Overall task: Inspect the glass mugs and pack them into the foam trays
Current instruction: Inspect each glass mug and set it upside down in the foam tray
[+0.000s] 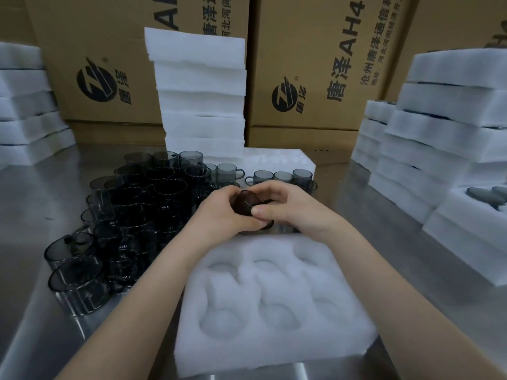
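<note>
Head view: both hands meet above the far edge of the pocketed foam tray (345, 311) and hold one smoked-glass mug (247, 204) between them. The left hand (219, 215) curls its fingers round the mug's body, and the right hand (285, 204) pinches it, thumb on the near side. The mug is tipped off upright, its long axis slanting from far-left to near-right. Which end is the mouth is unclear. Other mugs (137, 209) crowd the steel table (41, 201) just left.

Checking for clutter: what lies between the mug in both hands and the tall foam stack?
Head view: a row of upright grey mugs, then a low foam tray before the foam stack.
</note>
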Tool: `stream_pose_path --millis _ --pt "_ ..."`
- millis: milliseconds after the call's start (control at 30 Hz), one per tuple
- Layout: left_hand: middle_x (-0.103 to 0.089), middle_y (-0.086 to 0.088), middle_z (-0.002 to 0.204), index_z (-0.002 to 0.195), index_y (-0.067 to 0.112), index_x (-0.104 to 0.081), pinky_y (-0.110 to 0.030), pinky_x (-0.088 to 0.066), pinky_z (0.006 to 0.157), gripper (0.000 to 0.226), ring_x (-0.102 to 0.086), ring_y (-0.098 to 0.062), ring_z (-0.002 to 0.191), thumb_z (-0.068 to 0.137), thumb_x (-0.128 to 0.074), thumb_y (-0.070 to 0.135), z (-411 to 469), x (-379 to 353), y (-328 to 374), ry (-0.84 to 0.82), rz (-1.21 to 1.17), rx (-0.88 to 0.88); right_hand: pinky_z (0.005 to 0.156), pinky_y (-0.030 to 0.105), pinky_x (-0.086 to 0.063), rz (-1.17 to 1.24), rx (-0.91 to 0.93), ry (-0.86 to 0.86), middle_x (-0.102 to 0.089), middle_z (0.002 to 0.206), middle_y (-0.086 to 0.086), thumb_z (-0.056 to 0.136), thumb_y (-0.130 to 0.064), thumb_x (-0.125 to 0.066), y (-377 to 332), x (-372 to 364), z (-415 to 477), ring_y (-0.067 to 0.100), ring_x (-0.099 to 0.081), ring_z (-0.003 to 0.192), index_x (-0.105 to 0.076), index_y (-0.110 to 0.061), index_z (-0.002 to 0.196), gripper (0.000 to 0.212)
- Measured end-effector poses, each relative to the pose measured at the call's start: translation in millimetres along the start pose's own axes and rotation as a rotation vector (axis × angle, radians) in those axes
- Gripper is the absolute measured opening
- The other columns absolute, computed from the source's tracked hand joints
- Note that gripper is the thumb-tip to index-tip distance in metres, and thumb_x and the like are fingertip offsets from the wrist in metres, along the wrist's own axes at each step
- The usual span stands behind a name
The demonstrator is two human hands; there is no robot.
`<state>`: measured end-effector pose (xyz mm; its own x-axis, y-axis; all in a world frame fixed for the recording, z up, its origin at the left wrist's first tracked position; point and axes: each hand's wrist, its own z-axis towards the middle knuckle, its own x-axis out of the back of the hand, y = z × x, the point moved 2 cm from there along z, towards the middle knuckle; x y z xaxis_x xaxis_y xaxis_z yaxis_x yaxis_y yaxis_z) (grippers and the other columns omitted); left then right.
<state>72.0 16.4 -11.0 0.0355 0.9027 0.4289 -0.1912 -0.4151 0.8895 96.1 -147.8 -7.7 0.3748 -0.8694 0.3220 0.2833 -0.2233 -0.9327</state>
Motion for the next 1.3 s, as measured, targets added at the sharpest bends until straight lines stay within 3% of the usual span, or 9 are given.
stream_pose_path --millis 100,233,467,700,867,933,1033,1133,1300 --pt "-0.07 0.001 0.094 0.099 0.022 -0.066 -0.041 -0.055 0.088 0.055 -0.066 -0.018 0.092 0.049 -0.083 0.037 5.4 -4.8 2.6 -0.024 0.007 -0.015 0.074 0.024 -0.052 0.03 -0.03 0.023 -0.069 0.103 0.003 0.068 -0.025 -0.079 2.6 2.4 3.6 0.015 -0.065 0.09 -0.063 -0.02 0.103 0.039" --pt "-0.072 0.006 0.088 0.097 0.027 -0.069 -0.041 -0.055 0.087 0.047 -0.067 -0.014 0.089 0.054 -0.088 0.032 8.6 -10.9 0.6 -0.051 -0.002 -0.083 0.075 0.029 -0.046 -0.011 -0.049 0.052 -0.063 0.098 -0.003 0.067 -0.035 -0.078 7.8 3.4 4.9 0.011 -0.059 0.085 -0.057 -0.023 0.096 0.038" --pt "-0.073 0.014 0.087 0.1 0.034 -0.071 -0.032 -0.054 0.085 0.049 -0.067 -0.005 0.089 0.056 -0.09 0.029 5.4 -15.4 -1.1 -0.024 0.017 -0.215 0.06 0.011 -0.037 -0.069 -0.041 0.137 -0.057 0.067 -0.03 0.075 -0.046 -0.075 11.1 -1.4 7.8 -0.013 -0.05 0.069 -0.046 -0.023 0.084 0.037" --pt "-0.074 0.014 0.09 0.101 0.036 -0.07 -0.031 -0.053 0.087 0.05 -0.068 -0.004 0.089 0.058 -0.092 0.024 1.4 -19.4 1.7 -0.028 0.007 -0.299 0.041 0.018 -0.034 0.152 -0.056 0.341 -0.048 0.061 -0.004 0.089 -0.033 -0.07 7.9 -1.6 2.9 0.007 -0.046 0.05 -0.047 -0.021 0.068 0.033" --pt "-0.075 0.013 0.098 0.104 0.038 -0.069 -0.026 -0.052 0.093 0.059 -0.068 -0.005 0.098 0.052 -0.09 0.022 3.6 -17.2 0.5 -0.034 -0.135 -0.327 0.047 0.021 -0.042 0.406 -0.05 0.264 -0.064 0.069 0.001 0.095 -0.018 -0.06 7.7 3.1 -3.0 0.014 -0.056 0.055 -0.06 -0.015 0.077 0.018" --pt "-0.075 0.012 0.096 0.099 0.036 -0.07 -0.023 -0.053 0.089 0.055 -0.069 -0.004 0.094 0.053 -0.091 0.014 4.3 -15.8 -0.9 -0.037 -0.197 -0.319 0.063 0.028 -0.046 0.447 -0.038 0.228 -0.069 0.081 0.007 0.095 -0.014 -0.057 9.0 6.5 -4.0 0.025 -0.056 0.071 -0.067 -0.009 0.091 0.012" --pt "-0.075 0.01 0.098 0.101 0.029 -0.072 -0.019 -0.054 0.085 0.048 -0.069 -0.004 0.095 0.062 -0.088 0.005 5.1 -12.6 -2.7 -0.041 -0.25 -0.317 0.088 0.045 -0.039 0.504 -0.008 0.136 -0.069 0.105 0.017 0.091 -0.011 -0.055 12.9 7.9 -5.5 0.035 -0.049 0.098 -0.067 -0.003 0.113 0.026" --pt "-0.075 0.001 0.101 0.105 0.019 -0.072 -0.033 -0.057 0.087 0.045 -0.07 -0.016 0.099 0.065 -0.086 0.004 5.4 -8.8 -5.8 -0.037 -0.314 -0.272 0.096 0.041 -0.041 0.512 0.03 0.03 -0.066 0.118 0.018 0.084 -0.008 -0.057 13.6 6.4 -5.8 0.031 -0.057 0.108 -0.061 -0.002 0.123 0.04" --pt "-0.075 0.0 0.098 0.102 0.017 -0.072 -0.037 -0.057 0.088 0.044 -0.07 -0.016 0.096 0.062 -0.089 0.008 4.3 -8.6 -6.3 -0.033 -0.256 -0.245 0.083 0.033 -0.054 0.503 0.039 -0.005 -0.068 0.109 0.014 0.074 0.004 -0.07 13.5 4.1 -7.5 0.026 -0.065 0.097 -0.065 -0.007 0.112 0.04"
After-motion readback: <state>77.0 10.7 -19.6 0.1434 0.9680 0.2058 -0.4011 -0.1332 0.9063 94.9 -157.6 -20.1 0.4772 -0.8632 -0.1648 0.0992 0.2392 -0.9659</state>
